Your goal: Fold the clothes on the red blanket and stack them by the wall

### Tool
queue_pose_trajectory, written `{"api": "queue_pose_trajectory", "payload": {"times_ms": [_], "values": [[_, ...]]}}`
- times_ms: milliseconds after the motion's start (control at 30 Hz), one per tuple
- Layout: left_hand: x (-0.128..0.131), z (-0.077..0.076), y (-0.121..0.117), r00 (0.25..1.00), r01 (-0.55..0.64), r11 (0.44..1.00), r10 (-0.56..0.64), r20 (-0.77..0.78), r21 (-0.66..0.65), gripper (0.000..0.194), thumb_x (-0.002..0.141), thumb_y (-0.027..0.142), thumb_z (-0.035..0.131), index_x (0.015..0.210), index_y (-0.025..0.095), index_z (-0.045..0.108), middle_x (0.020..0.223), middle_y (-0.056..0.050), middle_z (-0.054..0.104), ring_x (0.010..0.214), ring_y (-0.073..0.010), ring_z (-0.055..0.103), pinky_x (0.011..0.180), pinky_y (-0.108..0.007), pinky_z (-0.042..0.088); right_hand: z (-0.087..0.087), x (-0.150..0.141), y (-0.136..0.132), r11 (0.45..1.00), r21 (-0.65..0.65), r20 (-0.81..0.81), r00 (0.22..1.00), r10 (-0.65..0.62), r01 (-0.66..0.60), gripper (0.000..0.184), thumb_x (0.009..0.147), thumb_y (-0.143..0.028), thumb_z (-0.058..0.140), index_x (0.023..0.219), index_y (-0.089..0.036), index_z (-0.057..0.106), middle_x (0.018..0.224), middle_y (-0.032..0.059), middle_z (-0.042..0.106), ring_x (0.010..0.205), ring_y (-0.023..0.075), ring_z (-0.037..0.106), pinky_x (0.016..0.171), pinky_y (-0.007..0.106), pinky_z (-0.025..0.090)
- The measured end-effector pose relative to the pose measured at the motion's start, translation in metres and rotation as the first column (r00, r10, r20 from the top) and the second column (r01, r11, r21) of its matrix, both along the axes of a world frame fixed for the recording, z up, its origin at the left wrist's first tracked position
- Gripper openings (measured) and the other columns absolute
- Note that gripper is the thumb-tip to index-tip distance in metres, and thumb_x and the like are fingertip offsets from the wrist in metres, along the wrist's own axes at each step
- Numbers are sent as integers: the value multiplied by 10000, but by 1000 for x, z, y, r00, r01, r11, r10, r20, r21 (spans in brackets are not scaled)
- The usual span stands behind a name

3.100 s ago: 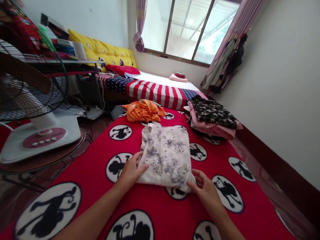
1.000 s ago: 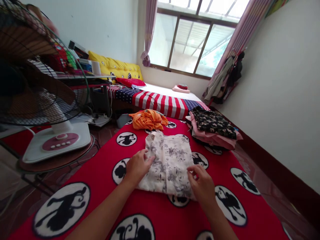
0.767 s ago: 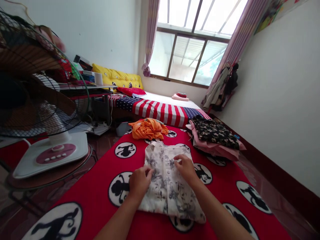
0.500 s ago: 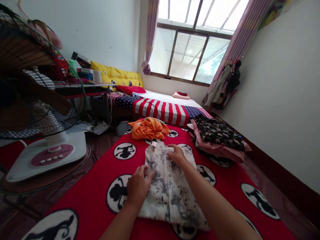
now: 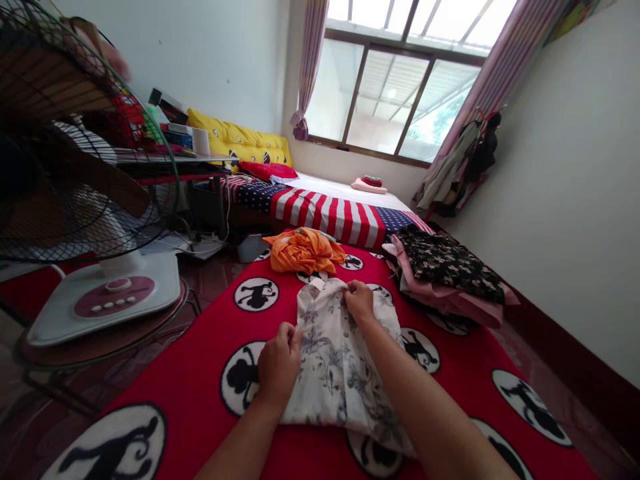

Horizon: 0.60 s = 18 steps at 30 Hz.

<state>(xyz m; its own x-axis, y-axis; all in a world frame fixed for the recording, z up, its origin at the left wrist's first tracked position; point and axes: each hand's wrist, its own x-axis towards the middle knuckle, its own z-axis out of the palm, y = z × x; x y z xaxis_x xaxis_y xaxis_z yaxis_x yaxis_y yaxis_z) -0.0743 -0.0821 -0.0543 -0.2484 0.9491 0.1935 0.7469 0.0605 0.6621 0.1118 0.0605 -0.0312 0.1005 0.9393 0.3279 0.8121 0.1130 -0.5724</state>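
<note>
A folded white garment with a grey flower print (image 5: 335, 360) lies on a red blanket with black-and-white round figures (image 5: 200, 373). My left hand (image 5: 278, 363) rests on the garment's left edge, fingers curled over the cloth. My right hand (image 5: 359, 301) reaches across to the far end and pinches the cloth near the collar. A crumpled orange garment (image 5: 304, 251) lies just beyond the white one.
A stack of folded clothes with a dark flowered piece on top (image 5: 450, 273) sits to the right. A standing fan (image 5: 75, 200) is on the left floor. Behind are a bed with a striped flag cover (image 5: 330, 212), a yellow cushion (image 5: 240, 141) and a window (image 5: 400, 100).
My right hand has gone from the garment's near right corner across to its far end by the collar. My left hand stays on the left edge. The view has tilted up a little.
</note>
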Motion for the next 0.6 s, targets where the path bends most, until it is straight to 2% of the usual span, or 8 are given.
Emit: {"api": "queue_pose_trajectory", "payload": {"times_ms": [100,167,233,300,367,433,533,600], "values": [[-3,0,2,1000,-3,1000,2,25,27,154,945,320,465,860,206,524,746,-36,679,732,-208,664,589,-248,339,-2,-2,-2,1000,12,-15,1000,20,-20,315,725,-137,537,1010,-127,671,970,103,696,822,193,655,770,294,497],[-5,1,3,999,-9,1000,8,40,27,145,940,325,475,874,208,530,746,-38,688,729,-209,671,587,-245,348,0,-3,-10,999,22,-6,999,47,-47,423,718,-131,556,1135,-122,625,1095,136,667,924,222,652,824,334,505],[-6,1,3,998,-4,1000,2,61,26,132,935,324,482,911,209,542,745,-40,700,733,-213,678,590,-245,357,3,-1,-26,995,46,17,996,89,-90,471,747,-161,567,1217,-133,583,1231,160,608,1101,255,592,932,382,469],[-7,2,4,996,9,999,-12,89,34,124,929,313,488,957,210,551,744,-43,708,747,-217,683,597,-245,369,4,5,-47,982,59,84,981,173,-178,484,795,-209,569,1278,-176,552,1346,137,543,1251,257,489,1052,424,373],[-9,2,5,994,17,999,-21,107,43,130,922,300,492,989,212,559,730,-41,706,745,-219,683,599,-245,376,3,18,-66,968,-5,219,944,247,-252,470,841,-267,563,1309,-226,539,1397,99,515,1341,275,392,1118,509,249],[-10,2,5,995,18,999,-22,98,41,144,912,300,500,1006,214,567,691,-31,691,716,-222,676,590,-248,373,-1,33,-79,959,-141,357,890,282,-247,452,893,-315,515,1341,-256,516,1440,82,475,1391,310,309,1108,611,168],[-13,1,6,997,20,999,-22,73,37,150,896,303,514,995,218,587,669,-26,677,691,-221,666,584,-251,372,-1,48,-87,944,-290,444,852,279,-157,459,936,-326,448,1391,-262,457,1513,87,362,1414,331,259,1069,668,184],[-15,-1,6,995,39,997,-45,91,66,158,889,311,518,982,213,599,663,-24,670,678,-210,659,595,-251,386,8,47,-95,951,-275,457,851,258,-141,460,925,-301,473,1380,-234,471,1513,109,356,1407,334,276,1068,654,216]]}}
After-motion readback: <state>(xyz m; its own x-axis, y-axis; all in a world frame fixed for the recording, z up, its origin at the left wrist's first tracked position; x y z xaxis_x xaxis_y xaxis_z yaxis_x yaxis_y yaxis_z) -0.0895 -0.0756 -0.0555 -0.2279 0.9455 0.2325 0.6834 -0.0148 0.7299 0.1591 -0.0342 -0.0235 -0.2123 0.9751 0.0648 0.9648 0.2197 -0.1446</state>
